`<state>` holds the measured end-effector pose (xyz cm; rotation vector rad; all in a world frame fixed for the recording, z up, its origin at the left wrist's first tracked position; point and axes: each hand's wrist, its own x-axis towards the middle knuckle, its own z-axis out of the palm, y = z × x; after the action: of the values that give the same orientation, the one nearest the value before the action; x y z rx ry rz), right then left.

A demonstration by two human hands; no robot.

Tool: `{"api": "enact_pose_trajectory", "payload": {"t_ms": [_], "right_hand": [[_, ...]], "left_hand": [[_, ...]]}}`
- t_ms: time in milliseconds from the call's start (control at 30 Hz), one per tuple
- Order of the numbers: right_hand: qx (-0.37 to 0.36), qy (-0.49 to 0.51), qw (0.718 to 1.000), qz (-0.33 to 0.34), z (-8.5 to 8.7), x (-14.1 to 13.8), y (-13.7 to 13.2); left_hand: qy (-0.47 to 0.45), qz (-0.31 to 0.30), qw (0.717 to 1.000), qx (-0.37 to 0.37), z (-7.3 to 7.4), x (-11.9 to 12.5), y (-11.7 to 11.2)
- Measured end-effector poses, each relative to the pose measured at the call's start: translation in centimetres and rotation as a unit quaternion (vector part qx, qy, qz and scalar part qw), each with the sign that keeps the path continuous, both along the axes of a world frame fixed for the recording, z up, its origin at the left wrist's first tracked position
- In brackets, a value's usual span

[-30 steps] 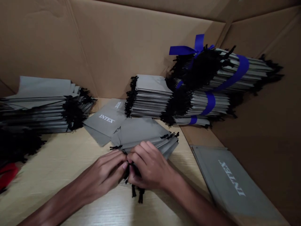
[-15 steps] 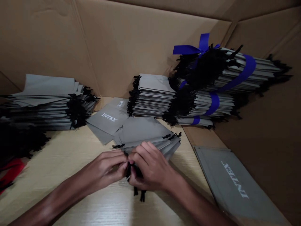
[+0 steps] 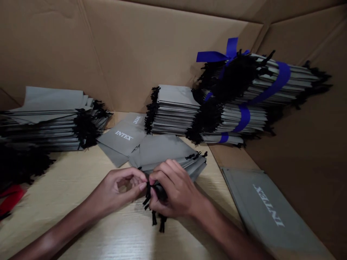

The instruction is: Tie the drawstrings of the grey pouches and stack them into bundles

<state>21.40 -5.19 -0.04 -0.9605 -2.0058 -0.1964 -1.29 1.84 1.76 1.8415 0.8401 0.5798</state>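
Near the front middle of the table, my left hand pinches a black drawstring between thumb and forefinger. My right hand closes around the same bunch of black cord, its fingers hiding part of it. Several knotted cord ends dangle below the right hand. Just behind both hands lies a fanned pile of grey drawstring pouches, with black knots along its right edge. Flat grey pouches printed INTEX rest beyond the left hand.
Pouch stacks stand at the left and back middle. Pouch bundles tied with blue ribbon rise at the back right. A larger grey INTEX pouch lies at the right. Red ribbon shows at left. Cardboard walls enclose the table.
My left fingers have opened into a looser loop, keeping thumb and forefinger pinched at the cord. More cord ends show between the hands. The whole view has shifted slightly.
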Motion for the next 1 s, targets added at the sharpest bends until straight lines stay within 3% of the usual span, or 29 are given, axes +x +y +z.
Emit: {"api": "enact_pose_trajectory", "payload": {"t_ms": [433, 700, 933, 1000], "right_hand": [[0.005, -0.041, 0.999, 0.010, -0.4, -0.6, -0.3], [-0.027, 0.040, 0.998, 0.035, -1.3, -1.7, -0.3], [0.013, 0.093, 0.995, 0.031, -1.6, -2.2, -0.1], [0.021, 0.098, 0.995, 0.022, -1.4, -2.2, -0.4]], "left_hand": [[-0.012, -0.056, 0.998, -0.019, 0.0, -0.1, -0.3], [-0.061, -0.090, 0.972, -0.206, -1.3, -0.1, -0.3], [-0.131, -0.060, 0.942, -0.304, -1.8, 0.9, -1.1], [-0.179, -0.023, 0.930, -0.321, -1.5, 1.0, -1.2]]}}
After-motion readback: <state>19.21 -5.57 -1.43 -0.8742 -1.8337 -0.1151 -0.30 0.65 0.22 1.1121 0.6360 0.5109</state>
